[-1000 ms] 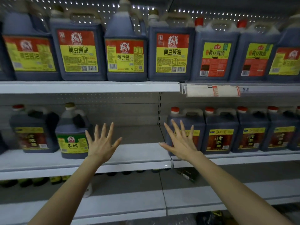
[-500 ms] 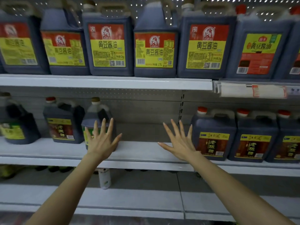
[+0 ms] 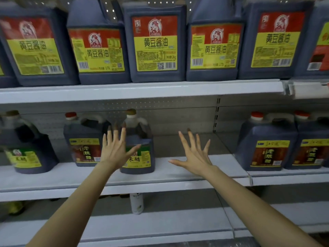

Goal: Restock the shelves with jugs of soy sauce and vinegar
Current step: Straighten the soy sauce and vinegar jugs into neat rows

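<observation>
Both my hands are stretched out toward the middle shelf (image 3: 178,177) with fingers spread, holding nothing. My left hand (image 3: 116,150) is in front of a green-labelled rice vinegar jug (image 3: 140,154) and beside a red-capped dark vinegar jug (image 3: 83,139); whether it touches either I cannot tell. My right hand (image 3: 195,154) hovers over a bare gap on the shelf. Right of the gap stand two more dark vinegar jugs (image 3: 267,145). Several soy sauce jugs (image 3: 154,43) with red and yellow labels line the upper shelf (image 3: 142,91).
Another green-labelled jug (image 3: 26,148) stands at the far left of the middle shelf. A small white bottle (image 3: 136,203) stands on the lower shelf (image 3: 160,223). A price-tag strip (image 3: 309,88) sticks out at the upper right.
The view has shifted left and closer to the shelves. My left hand now overlaps the rice vinegar jug, and my right hand is over the gap instead of near the right-hand jugs.
</observation>
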{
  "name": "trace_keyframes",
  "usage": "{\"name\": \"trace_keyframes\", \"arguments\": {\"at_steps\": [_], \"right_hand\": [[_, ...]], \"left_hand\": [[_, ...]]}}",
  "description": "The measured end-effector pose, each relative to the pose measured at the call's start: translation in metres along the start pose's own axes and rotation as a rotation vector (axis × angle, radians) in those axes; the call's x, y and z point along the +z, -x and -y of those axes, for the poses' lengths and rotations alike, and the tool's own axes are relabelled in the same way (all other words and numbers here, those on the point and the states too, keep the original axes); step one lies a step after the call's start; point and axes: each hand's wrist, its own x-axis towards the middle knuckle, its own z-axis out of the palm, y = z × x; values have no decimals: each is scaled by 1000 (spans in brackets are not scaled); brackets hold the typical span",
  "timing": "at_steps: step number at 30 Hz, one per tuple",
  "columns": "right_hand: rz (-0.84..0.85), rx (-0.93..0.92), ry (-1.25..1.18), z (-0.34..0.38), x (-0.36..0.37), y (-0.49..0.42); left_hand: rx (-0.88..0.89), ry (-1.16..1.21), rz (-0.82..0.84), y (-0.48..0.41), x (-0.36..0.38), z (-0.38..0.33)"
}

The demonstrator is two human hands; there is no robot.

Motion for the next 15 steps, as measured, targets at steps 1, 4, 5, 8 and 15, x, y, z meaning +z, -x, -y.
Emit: {"name": "trace_keyframes", "arguments": {"at_steps": [1, 4, 5, 8, 15], "right_hand": [[9, 5, -21, 7, 2, -3], [48, 20, -103, 27, 4, -15], [57, 21, -127, 34, 5, -20], [63, 12, -209, 51, 5, -36], [138, 14, -715, 82, 12, -80]], "left_hand": [[1, 53, -4, -6, 0, 4], [-29, 204, 24, -28, 1, 10], [-48, 239, 58, -35, 0, 10], [-78, 380, 153, -47, -4, 5], [-82, 744, 95, -63, -1, 9]]}}
